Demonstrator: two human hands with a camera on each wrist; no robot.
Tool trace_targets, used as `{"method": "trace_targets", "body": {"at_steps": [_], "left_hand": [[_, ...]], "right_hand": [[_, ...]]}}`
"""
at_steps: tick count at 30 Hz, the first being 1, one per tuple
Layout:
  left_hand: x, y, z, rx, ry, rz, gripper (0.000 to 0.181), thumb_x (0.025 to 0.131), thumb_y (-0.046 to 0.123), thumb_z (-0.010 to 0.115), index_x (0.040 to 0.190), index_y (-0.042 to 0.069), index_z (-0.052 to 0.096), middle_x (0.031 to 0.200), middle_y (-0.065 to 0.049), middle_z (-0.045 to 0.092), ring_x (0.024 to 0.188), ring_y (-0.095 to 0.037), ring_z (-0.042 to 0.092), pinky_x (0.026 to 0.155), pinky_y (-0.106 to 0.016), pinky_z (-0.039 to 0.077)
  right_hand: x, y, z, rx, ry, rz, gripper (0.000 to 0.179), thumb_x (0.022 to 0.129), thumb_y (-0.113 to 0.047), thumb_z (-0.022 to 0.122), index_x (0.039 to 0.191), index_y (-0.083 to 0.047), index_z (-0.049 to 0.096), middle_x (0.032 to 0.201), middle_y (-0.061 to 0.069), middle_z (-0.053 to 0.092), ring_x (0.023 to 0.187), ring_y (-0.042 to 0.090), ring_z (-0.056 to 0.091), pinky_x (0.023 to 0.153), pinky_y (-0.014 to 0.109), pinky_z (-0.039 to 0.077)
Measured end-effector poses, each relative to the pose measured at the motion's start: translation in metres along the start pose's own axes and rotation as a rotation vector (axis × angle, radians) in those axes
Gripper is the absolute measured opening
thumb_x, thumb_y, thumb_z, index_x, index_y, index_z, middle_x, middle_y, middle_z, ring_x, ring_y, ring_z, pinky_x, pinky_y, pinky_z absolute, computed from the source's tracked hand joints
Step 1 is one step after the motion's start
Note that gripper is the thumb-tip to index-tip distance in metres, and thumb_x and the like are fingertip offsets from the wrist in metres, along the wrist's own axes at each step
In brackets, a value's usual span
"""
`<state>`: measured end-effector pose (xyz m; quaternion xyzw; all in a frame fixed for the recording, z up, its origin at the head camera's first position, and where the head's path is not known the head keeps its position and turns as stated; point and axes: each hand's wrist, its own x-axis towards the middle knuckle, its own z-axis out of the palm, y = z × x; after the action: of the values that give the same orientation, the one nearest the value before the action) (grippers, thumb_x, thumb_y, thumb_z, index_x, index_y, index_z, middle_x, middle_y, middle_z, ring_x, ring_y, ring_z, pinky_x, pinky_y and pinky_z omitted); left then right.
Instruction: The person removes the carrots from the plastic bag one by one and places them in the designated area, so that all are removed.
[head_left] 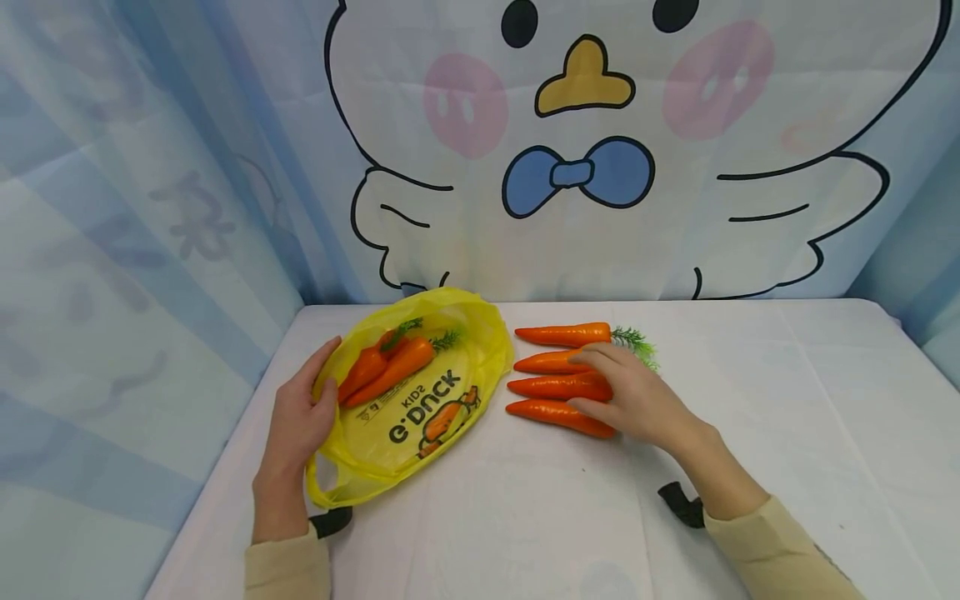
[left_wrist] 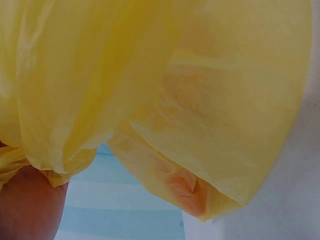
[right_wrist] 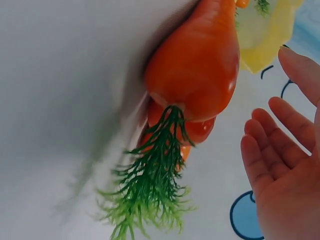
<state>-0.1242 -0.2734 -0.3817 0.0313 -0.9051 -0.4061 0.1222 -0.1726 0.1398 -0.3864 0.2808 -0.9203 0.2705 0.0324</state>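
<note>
My left hand [head_left: 302,408] grips the left rim of a yellow plastic bag [head_left: 480,333], thumb over its edge and fingers behind. The bag lies with its mouth spread; inside are orange carrots with green tops, one carrot [head_left: 401,367] in front of another. Close up in the left wrist view, the thin yellow plastic [left_wrist: 235,110] hides most of that hand. My right hand [head_left: 637,396] hovers over several carrots laid in a row, nearest the middle ones. In the right wrist view its fingers are spread, apart from the closest carrot [right_wrist: 192,70] with its feathery green top [right_wrist: 155,175].
A white-covered table [head_left: 525,525] carries everything. Behind it hangs a curtain [head_left: 577,250] with a cartoon figure, and a blue-striped curtain [head_left: 135,333] borders the left side. Black straps [head_left: 681,504] show at both wrists. The farthest carrot [head_left: 562,334] lies near the back edge.
</note>
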Motion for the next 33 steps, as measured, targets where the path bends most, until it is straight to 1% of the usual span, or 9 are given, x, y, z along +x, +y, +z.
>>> {"method": "trace_targets", "body": {"at_steps": [3,8,14,18,21,25,29,33], "left_hand": [[0.0,0.0,0.0,-0.004,0.002,-0.001,0.054,0.103,0.004,0.043,0.156,0.013,0.041,0.156,-0.013,0.041,0.142,-0.036,0.037,0.114,-0.057,0.03],[0.0,0.0,0.0,-0.001,0.0,-0.013,0.054,0.103,0.005,0.043,0.156,0.014,0.041,0.157,-0.012,0.041,0.143,-0.036,0.036,0.114,-0.057,0.03],[0.0,0.0,-0.001,0.0,-0.005,-0.026,0.054,0.103,0.006,0.043,0.156,0.016,0.04,0.157,-0.012,0.04,0.143,-0.036,0.036,0.114,-0.056,0.03],[0.001,0.0,-0.001,-0.008,-0.006,-0.029,0.055,0.103,0.005,0.043,0.156,0.016,0.04,0.157,-0.011,0.04,0.143,-0.035,0.036,0.115,-0.057,0.029],[0.001,0.0,0.0,-0.012,-0.005,-0.027,0.054,0.103,0.005,0.043,0.156,0.015,0.04,0.158,-0.011,0.04,0.143,-0.035,0.036,0.115,-0.057,0.029],[0.001,0.0,0.0,-0.013,-0.007,-0.03,0.055,0.103,0.005,0.043,0.156,0.016,0.04,0.158,-0.011,0.04,0.143,-0.035,0.035,0.115,-0.056,0.029],[0.001,0.0,-0.001,-0.011,-0.004,-0.03,0.055,0.103,0.005,0.043,0.157,0.017,0.04,0.157,-0.01,0.04,0.143,-0.034,0.036,0.115,-0.056,0.029],[0.0,0.0,-0.001,-0.013,-0.003,-0.028,0.055,0.103,0.005,0.042,0.157,0.017,0.04,0.157,-0.01,0.04,0.143,-0.034,0.036,0.115,-0.056,0.03]], "right_hand": [[0.006,-0.004,0.003,0.04,-0.004,0.007,0.05,0.085,-0.018,0.083,0.13,-0.005,0.063,0.131,0.009,0.06,0.122,0.032,0.051,0.103,0.054,0.044],[0.014,-0.011,0.005,0.06,-0.004,0.004,0.054,0.086,-0.017,0.082,0.135,-0.004,0.061,0.136,0.01,0.06,0.128,0.034,0.049,0.105,0.055,0.043],[0.024,-0.021,0.008,0.121,0.015,-0.018,0.054,0.087,-0.023,0.081,0.136,-0.01,0.061,0.137,0.007,0.059,0.129,0.032,0.048,0.102,0.055,0.046],[0.031,-0.027,0.012,0.165,0.019,-0.023,0.055,0.087,-0.027,0.081,0.136,-0.012,0.061,0.141,0.005,0.056,0.132,0.029,0.046,0.103,0.053,0.046],[0.036,-0.031,0.015,0.192,0.014,-0.029,0.058,0.087,-0.029,0.081,0.138,-0.011,0.06,0.145,0.005,0.053,0.135,0.028,0.043,0.106,0.052,0.044],[0.043,-0.038,0.019,0.214,0.012,-0.051,0.058,0.087,-0.028,0.081,0.137,-0.008,0.06,0.146,0.008,0.052,0.136,0.029,0.043,0.107,0.051,0.043],[0.052,-0.044,0.024,0.241,0.007,-0.077,0.054,0.088,-0.024,0.081,0.135,-0.008,0.06,0.143,0.008,0.054,0.133,0.028,0.047,0.107,0.048,0.044],[0.062,-0.048,0.03,0.274,-0.016,-0.101,0.054,0.088,-0.022,0.08,0.136,-0.007,0.059,0.143,0.008,0.054,0.131,0.027,0.048,0.102,0.046,0.048]]}}
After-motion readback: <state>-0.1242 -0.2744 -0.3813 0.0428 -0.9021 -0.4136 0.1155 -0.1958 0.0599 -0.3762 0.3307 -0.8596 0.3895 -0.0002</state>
